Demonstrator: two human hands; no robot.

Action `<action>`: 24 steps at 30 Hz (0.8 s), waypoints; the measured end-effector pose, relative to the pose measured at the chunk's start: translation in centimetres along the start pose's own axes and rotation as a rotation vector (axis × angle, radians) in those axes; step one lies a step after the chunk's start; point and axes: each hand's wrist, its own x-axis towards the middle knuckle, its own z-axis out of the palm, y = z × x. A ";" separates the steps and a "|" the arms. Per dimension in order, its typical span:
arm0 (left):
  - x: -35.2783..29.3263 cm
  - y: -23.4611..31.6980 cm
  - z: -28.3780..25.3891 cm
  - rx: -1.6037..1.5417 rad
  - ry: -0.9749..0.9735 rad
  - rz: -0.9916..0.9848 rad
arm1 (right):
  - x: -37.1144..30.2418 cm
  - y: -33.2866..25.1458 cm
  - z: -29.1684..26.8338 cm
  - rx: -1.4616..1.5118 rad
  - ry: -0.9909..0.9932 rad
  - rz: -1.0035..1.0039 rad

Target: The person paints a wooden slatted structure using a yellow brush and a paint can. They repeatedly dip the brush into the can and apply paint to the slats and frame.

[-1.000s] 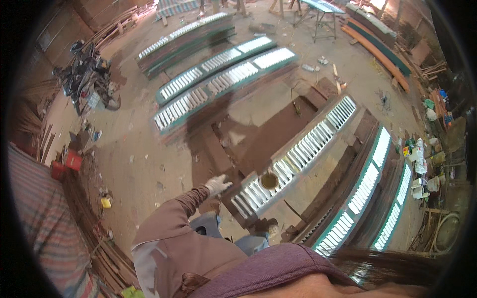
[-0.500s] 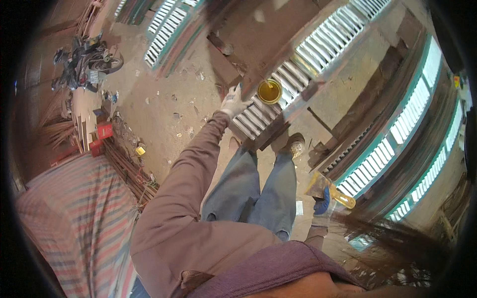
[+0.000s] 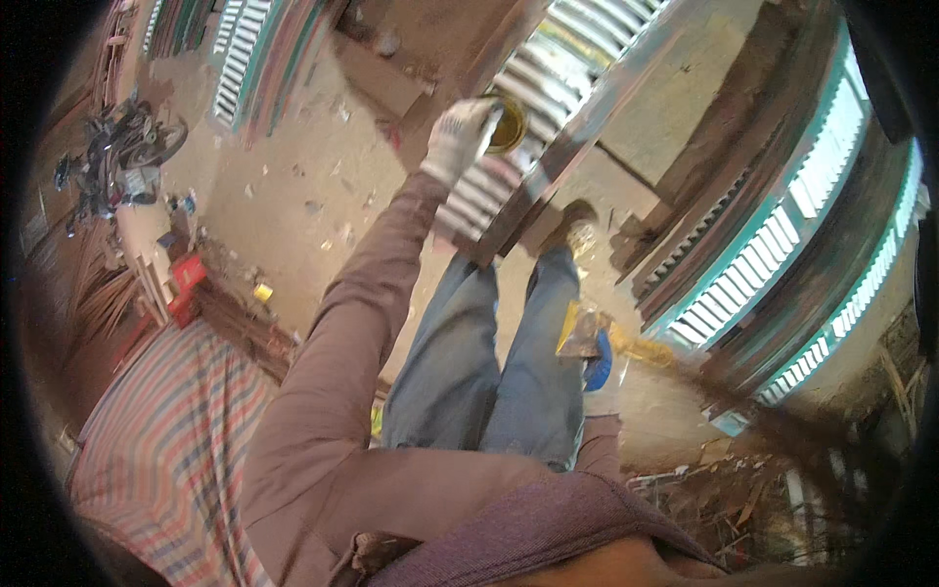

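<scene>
Scrap-strewn floor (image 3: 293,210) underlies the knit-gloved left hand (image 3: 458,140) grasping a round can (image 3: 508,127), upper centre, and right hand (image 3: 600,362) clutching a flat brush (image 3: 582,338).

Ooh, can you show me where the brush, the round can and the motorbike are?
Brush (image 3: 638,348): head view, on its yellow handle.
Can (image 3: 524,120): head view, on the right side of its rim.
Motorbike (image 3: 125,157): head view, on the middle of its dark body.

Littered brown floor (image 3: 279,181), apparently a motorbike (image 3: 122,157)
</scene>
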 end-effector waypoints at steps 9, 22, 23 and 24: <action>-3.7 -1.8 -0.6 0.068 0.052 -0.472 | -0.9 0.5 8.9 -0.014 0.118 0.065; -6.1 -2.9 1.6 -0.356 0.186 -1.008 | 1.7 -9.2 6.8 -0.220 0.116 0.112; -7.2 -3.3 0.8 -0.391 0.211 -1.028 | 1.8 -10.2 8.0 -0.363 0.108 0.079; -6.2 -0.9 1.9 -0.571 0.368 -0.982 | 3.3 -10.5 6.6 -0.716 -0.072 -0.174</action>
